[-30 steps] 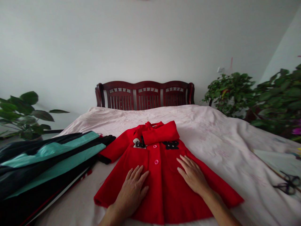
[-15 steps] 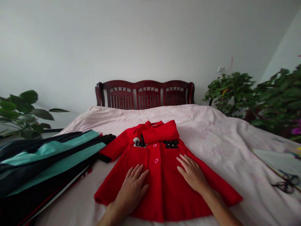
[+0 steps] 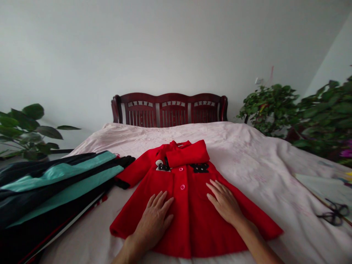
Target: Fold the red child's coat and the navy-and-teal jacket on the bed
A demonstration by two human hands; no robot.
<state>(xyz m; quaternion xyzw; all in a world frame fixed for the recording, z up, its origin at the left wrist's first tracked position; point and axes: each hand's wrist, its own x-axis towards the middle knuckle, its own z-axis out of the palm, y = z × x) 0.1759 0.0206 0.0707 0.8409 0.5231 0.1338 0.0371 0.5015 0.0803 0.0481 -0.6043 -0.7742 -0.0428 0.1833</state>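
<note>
A red coat (image 3: 180, 212) lies spread out on the bed, its collar toward the headboard and its hem toward me. Its right-hand sleeve (image 3: 189, 156) is folded across the chest, while the other sleeve (image 3: 134, 170) reaches out to the left and ends in a dark cuff. Pink buttons run down the front, with a black-and-white patch to the left of them and a black dotted one to the right. My left hand (image 3: 155, 220) rests flat on the left side of the skirt, fingers apart. On the right side, my right hand (image 3: 224, 201) also lies flat with spread fingers.
Dark and turquoise clothes (image 3: 55, 190) are piled on the bed at left. A pale sheet (image 3: 247, 161) covers the bed. Dark glasses (image 3: 334, 212) lie near a flat board (image 3: 321, 187) at right. Beyond are a wooden headboard (image 3: 170, 108) and leafy plants (image 3: 271, 106) on both sides.
</note>
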